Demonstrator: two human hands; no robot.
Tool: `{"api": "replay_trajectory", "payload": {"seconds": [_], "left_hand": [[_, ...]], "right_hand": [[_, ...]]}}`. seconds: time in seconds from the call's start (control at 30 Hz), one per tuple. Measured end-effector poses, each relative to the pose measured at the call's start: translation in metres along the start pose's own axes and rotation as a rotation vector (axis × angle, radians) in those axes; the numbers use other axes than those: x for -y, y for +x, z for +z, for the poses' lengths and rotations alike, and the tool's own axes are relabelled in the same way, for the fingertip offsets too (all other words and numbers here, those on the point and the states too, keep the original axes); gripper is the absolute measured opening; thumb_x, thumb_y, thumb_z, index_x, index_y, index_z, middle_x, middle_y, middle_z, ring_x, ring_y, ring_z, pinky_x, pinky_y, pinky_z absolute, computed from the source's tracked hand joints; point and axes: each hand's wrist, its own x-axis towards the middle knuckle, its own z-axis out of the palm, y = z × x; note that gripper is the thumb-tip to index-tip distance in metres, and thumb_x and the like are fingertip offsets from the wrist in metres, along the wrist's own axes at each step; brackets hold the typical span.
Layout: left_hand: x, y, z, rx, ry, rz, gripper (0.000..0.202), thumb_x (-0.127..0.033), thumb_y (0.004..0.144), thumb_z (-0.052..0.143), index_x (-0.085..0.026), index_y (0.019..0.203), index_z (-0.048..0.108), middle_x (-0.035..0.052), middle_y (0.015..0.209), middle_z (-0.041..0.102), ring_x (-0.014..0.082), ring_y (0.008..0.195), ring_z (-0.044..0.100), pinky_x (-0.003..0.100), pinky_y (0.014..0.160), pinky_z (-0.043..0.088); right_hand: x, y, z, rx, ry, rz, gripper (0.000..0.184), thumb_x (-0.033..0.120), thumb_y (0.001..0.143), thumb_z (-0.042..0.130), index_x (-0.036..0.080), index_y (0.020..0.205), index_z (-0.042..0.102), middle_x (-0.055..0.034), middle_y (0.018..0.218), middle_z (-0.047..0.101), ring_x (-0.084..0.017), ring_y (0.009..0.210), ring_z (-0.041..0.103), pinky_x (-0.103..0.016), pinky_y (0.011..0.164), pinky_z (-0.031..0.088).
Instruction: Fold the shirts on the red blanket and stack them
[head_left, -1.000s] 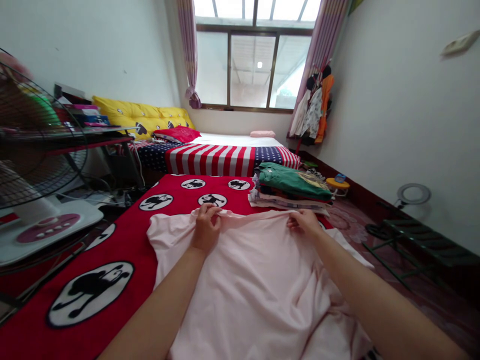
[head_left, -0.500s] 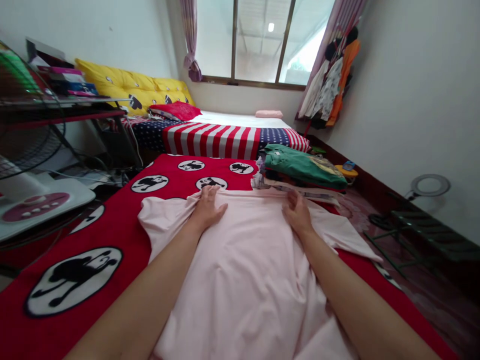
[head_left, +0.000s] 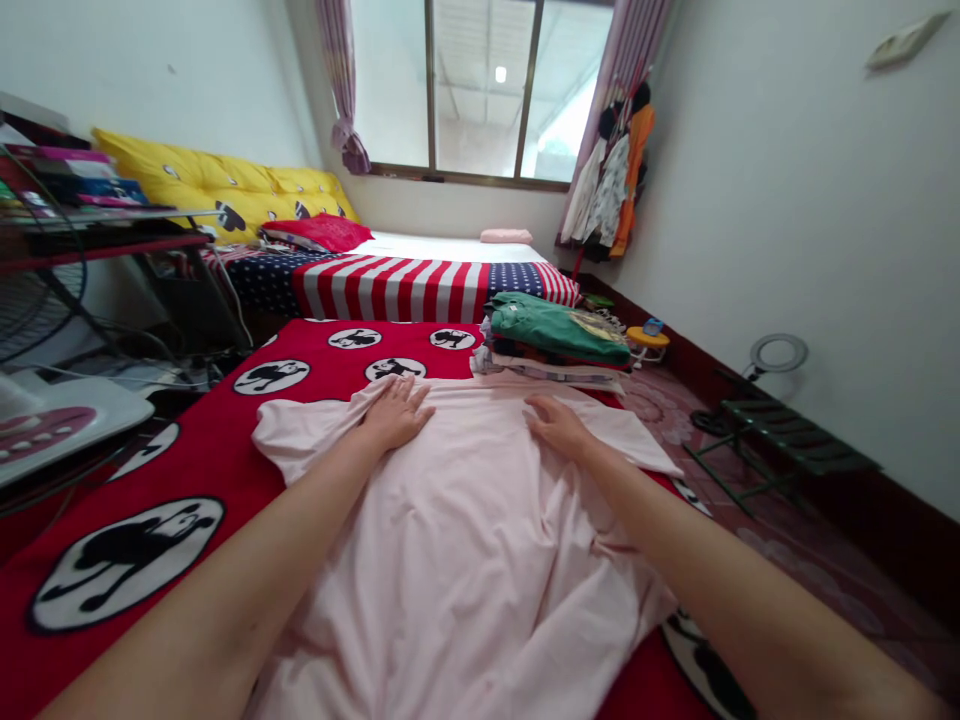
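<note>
A pale pink shirt [head_left: 465, 530] lies spread flat on a red blanket [head_left: 225, 450] with black-and-white round prints. My left hand [head_left: 394, 412] rests palm down on the shirt's upper left part, fingers stretched out. On the shirt's upper right part, my right hand [head_left: 559, 425] also lies flat with fingers extended. Neither hand holds anything. Both forearms reach over the shirt from the near edge.
A stack of folded clothes [head_left: 559, 340] topped by a green garment sits just beyond the shirt at the right. A bed with a stars-and-stripes cover [head_left: 405, 285] lies behind. A fan base [head_left: 60, 425] stands left; a green folding rack [head_left: 780, 445] and ring light [head_left: 778, 352] stand right.
My hands let go of the shirt's top edge, which they pinched a second ago, and now lie flat on the fabric. The view has shifted slightly.
</note>
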Motion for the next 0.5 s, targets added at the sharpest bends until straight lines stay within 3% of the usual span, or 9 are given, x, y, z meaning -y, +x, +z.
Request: {"api": "replay_trajectory", "payload": {"seconds": [0.17, 0.3, 0.4, 0.5], "left_hand": [[-0.028, -0.008, -0.017, -0.021, 0.036, -0.122, 0.049, -0.036, 0.092, 0.040, -0.012, 0.135, 0.049, 0.0213, 0.146, 0.037, 0.0377, 0.137, 0.029, 0.057, 0.109, 0.015], [-0.064, -0.033, -0.034, -0.039, 0.020, -0.061, 0.042, -0.025, 0.088, 0.048, -0.010, 0.126, 0.056, 0.0220, 0.146, 0.037, 0.0343, 0.136, 0.032, 0.051, 0.111, 0.016], [-0.092, -0.065, -0.035, -0.028, -0.048, 0.071, 0.051, -0.041, 0.091, 0.044, -0.015, 0.135, 0.048, 0.0173, 0.148, 0.037, 0.0271, 0.137, 0.032, 0.043, 0.113, 0.021], [-0.112, -0.096, -0.023, -0.005, -0.165, 0.188, 0.063, -0.056, 0.092, 0.036, -0.020, 0.143, 0.038, 0.0151, 0.152, 0.030, 0.0283, 0.140, 0.027, 0.046, 0.112, 0.023]], "right_hand": [[-0.006, -0.084, -0.041, -0.098, 0.037, -0.058, 0.023, 0.016, 0.080, 0.049, 0.016, 0.096, 0.065, -0.0078, 0.098, 0.067, -0.018, 0.089, 0.063, -0.032, 0.083, 0.049], [-0.021, -0.151, -0.073, -0.083, 0.064, -0.222, 0.016, 0.014, 0.082, 0.049, 0.020, 0.087, 0.063, -0.0073, 0.098, 0.065, -0.020, 0.098, 0.060, -0.033, 0.088, 0.048], [-0.024, -0.188, -0.087, 0.063, 0.020, -0.324, 0.018, 0.021, 0.083, 0.059, 0.022, 0.101, 0.062, -0.0095, 0.109, 0.061, -0.021, 0.104, 0.059, -0.032, 0.089, 0.048], [-0.020, -0.210, -0.085, 0.195, -0.070, -0.441, 0.027, 0.025, 0.081, 0.065, 0.025, 0.108, 0.062, -0.0101, 0.118, 0.059, -0.021, 0.107, 0.058, -0.032, 0.090, 0.049]]}}
